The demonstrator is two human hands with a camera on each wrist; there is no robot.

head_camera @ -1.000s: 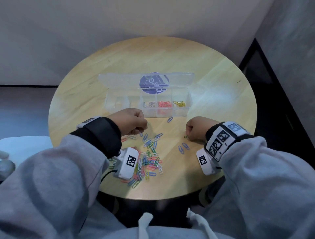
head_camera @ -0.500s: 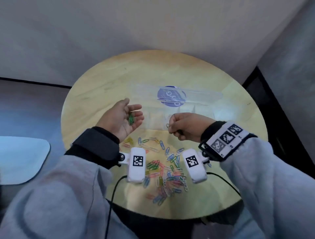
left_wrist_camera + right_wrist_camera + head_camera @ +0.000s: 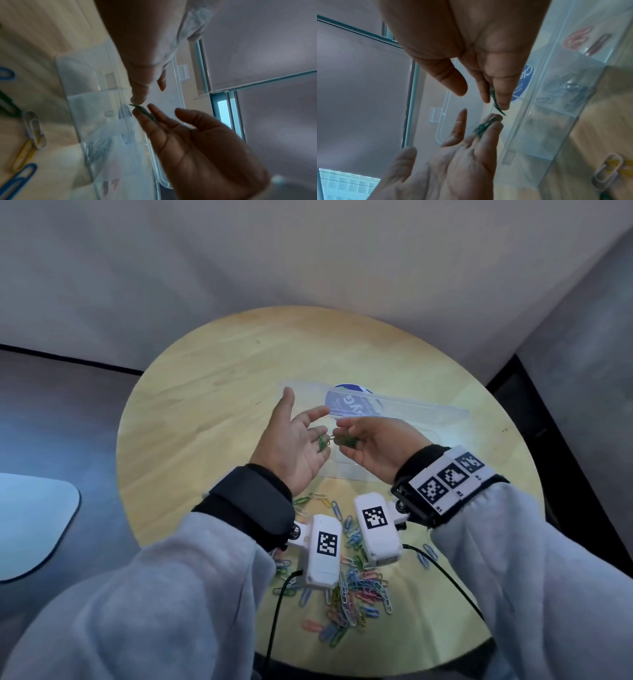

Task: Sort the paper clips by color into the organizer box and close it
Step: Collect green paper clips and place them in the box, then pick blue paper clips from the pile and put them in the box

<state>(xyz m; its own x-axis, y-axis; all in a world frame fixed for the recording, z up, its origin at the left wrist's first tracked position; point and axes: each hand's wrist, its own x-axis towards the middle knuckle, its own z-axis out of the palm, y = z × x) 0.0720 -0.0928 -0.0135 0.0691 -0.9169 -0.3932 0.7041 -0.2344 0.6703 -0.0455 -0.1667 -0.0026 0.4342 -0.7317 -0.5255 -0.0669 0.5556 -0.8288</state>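
Observation:
The clear organizer box lies open on the round table, its lid with a blue round sticker folded back. My left hand hovers palm up in front of it, with green paper clips lying on its relaxed fingers. My right hand faces it fingertip to fingertip and pinches more green clips between two fingers, thumb apart. In the right wrist view the box holds silver clips and pink ones in separate compartments. A mixed pile of clips lies near the front edge.
The wooden table stands against a pale wall. Loose clips lie beside the box: a white and yellow pair and blue ones. A pale rounded surface sits off the table at the left.
Both hands have risen from the table and met above the box. The left hand has turned palm up with green clips on it, and the right hand has brought green clips to its fingertips.

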